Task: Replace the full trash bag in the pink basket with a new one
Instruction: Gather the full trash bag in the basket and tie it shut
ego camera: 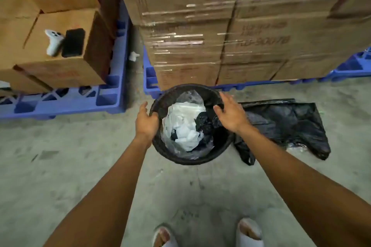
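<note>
A round basket stands on the concrete floor, its rim covered by a black trash bag [170,150]. White paper and clear plastic waste [185,124] fill it. My left hand [146,121] curls over the bag's edge at the left rim. Over the right rim my right hand [230,113] has its thumb and fingers spread, resting on the bag's edge. No pink of the basket shows. A second black bag [291,124] lies flat and crumpled on the floor just right of the basket.
Shrink-wrapped cartons [230,26] on a blue pallet [149,78] stand right behind the basket. At the left, more cartons on another blue pallet [70,100] carry a white controller [53,43] and a black case [73,42]. My sandalled feet [208,234] are at the bottom.
</note>
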A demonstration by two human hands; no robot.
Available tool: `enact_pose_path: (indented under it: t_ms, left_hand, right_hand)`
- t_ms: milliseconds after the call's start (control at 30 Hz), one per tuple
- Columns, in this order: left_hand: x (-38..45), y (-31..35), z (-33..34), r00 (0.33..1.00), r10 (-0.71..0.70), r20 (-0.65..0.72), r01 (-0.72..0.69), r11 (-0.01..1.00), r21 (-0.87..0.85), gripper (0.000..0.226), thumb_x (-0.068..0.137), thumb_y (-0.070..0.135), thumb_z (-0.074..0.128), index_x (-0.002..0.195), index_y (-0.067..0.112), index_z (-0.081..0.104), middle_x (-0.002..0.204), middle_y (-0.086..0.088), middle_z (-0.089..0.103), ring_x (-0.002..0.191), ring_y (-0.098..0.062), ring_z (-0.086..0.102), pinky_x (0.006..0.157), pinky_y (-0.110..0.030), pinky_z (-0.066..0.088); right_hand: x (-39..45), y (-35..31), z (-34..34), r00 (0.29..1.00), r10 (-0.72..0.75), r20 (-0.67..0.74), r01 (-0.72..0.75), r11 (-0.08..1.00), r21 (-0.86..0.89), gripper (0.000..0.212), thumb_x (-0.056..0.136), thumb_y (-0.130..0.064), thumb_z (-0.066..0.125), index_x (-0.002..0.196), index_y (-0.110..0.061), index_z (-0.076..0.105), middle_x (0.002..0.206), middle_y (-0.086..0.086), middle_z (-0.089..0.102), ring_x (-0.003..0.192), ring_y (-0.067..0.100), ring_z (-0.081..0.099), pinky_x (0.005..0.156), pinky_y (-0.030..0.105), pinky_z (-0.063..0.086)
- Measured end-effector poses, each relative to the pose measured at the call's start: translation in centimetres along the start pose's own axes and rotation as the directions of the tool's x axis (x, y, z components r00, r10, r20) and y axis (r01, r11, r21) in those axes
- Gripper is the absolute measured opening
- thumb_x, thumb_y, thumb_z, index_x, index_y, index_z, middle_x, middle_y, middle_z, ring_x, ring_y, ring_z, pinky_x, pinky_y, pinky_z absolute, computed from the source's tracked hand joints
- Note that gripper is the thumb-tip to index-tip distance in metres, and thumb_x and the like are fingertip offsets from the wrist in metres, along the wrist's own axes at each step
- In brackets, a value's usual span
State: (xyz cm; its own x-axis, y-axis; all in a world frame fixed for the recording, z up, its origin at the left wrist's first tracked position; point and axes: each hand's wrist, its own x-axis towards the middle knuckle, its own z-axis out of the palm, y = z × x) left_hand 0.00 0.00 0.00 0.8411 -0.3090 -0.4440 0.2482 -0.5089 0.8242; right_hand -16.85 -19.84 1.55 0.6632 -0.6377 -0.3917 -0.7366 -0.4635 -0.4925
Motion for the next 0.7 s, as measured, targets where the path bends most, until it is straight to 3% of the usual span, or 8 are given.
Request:
enact_pose_path:
  t_ms: [100,200,267,333,400,500,600,700]
  left_hand:
    - [3.7,-3.0,1.4,0.997,0.052,-0.048,-0.054,0.998,-0.033,0.047,0.096,0.011,0.049,0.143,0.014,0.046,0.138,-0.009,0.056,0.120,-0.023,0.056,0.105,-0.035,0.044]
    - [6.1,-5.1,1.8,0.994,0.092,-0.058,-0.102,0.974,-0.202,0.039,0.099,0.008,0.049,0.137,0.011,0.052,0.124,-0.001,0.061,0.103,-0.016,0.059,0.087,-0.026,0.051]
    - [6.8,-6.6,2.0,0.996,0.092,-0.001,-0.088,0.956,-0.281,0.036,0.100,0.007,0.047,0.134,0.013,0.057,0.117,-0.002,0.065,0.096,-0.017,0.065,0.078,-0.025,0.055]
    - [7.0,-7.5,2.1,0.991,0.093,0.095,-0.051,0.928,-0.369,0.030,0.100,0.012,0.047,0.124,0.014,0.065,0.110,-0.006,0.073,0.093,-0.022,0.071,0.080,-0.033,0.059]
    - [6.4,-8.1,2.4,0.986,0.053,0.160,0.026,0.889,-0.458,0.024,0.099,0.023,0.050,0.105,0.014,0.072,0.091,-0.006,0.078,0.080,-0.023,0.074,0.072,-0.034,0.061]
    - [5.6,-8.9,2.7,0.979,0.014,0.204,0.104,0.824,-0.556,0.031,0.098,0.034,0.049,0.090,0.015,0.072,0.074,-0.005,0.077,0.069,-0.023,0.073,0.062,-0.031,0.057]
    - [5.5,-10.4,2.9,0.970,0.044,0.240,0.115,0.783,-0.611,0.038,0.099,0.040,0.045,0.099,0.014,0.072,0.086,-0.008,0.079,0.090,-0.029,0.071,0.074,-0.037,0.056]
    - [5.3,-12.0,3.0,0.961,0.053,0.272,0.135,0.769,-0.625,0.052,0.096,0.054,0.042,0.118,0.015,0.069,0.108,-0.013,0.075,0.107,-0.034,0.067,0.090,-0.044,0.054]
  right_hand:
    - [3.8,2.7,3.8,0.994,-0.024,-0.106,0.020,0.999,-0.040,0.061,0.104,-0.040,0.036,0.157,-0.020,0.016,0.166,0.004,0.010,0.153,0.026,0.007,0.122,0.048,0.013]
    - [6.6,4.9,6.3,0.987,-0.037,-0.159,0.048,0.997,0.064,0.057,0.105,-0.032,0.035,0.157,-0.014,0.019,0.165,0.007,0.018,0.151,0.025,0.017,0.120,0.042,0.019]
    - [7.7,6.4,7.2,0.973,-0.042,-0.227,0.070,0.990,0.120,0.054,0.105,-0.029,0.037,0.155,-0.015,0.024,0.157,0.008,0.035,0.144,0.028,0.034,0.113,0.040,0.031]
    - [8.8,7.5,7.5,0.971,0.035,-0.238,0.030,0.964,0.263,0.047,0.101,-0.031,0.041,0.147,-0.019,0.040,0.131,0.009,0.057,0.122,0.030,0.054,0.101,0.042,0.043]
    - [9.3,8.3,7.6,0.977,0.126,-0.175,-0.017,0.853,0.522,0.038,0.096,-0.033,0.048,0.130,-0.019,0.057,0.119,0.005,0.066,0.112,0.030,0.062,0.096,0.042,0.051]
    - [8.3,9.4,7.8,0.985,0.161,0.067,-0.138,0.484,0.864,0.042,0.095,-0.043,0.054,0.123,-0.014,0.066,0.113,0.009,0.073,0.100,0.028,0.070,0.087,0.039,0.056]
    - [7.0,10.8,9.1,0.984,0.072,0.161,-0.173,0.233,0.957,0.056,0.096,-0.057,0.043,0.113,-0.012,0.070,0.103,0.012,0.077,0.095,0.027,0.071,0.075,0.037,0.054]
    - [6.6,11.2,10.3,0.974,0.087,0.208,-0.220,0.154,0.963,0.061,0.097,-0.058,0.037,0.115,-0.009,0.068,0.112,0.014,0.073,0.102,0.029,0.066,0.079,0.038,0.053]
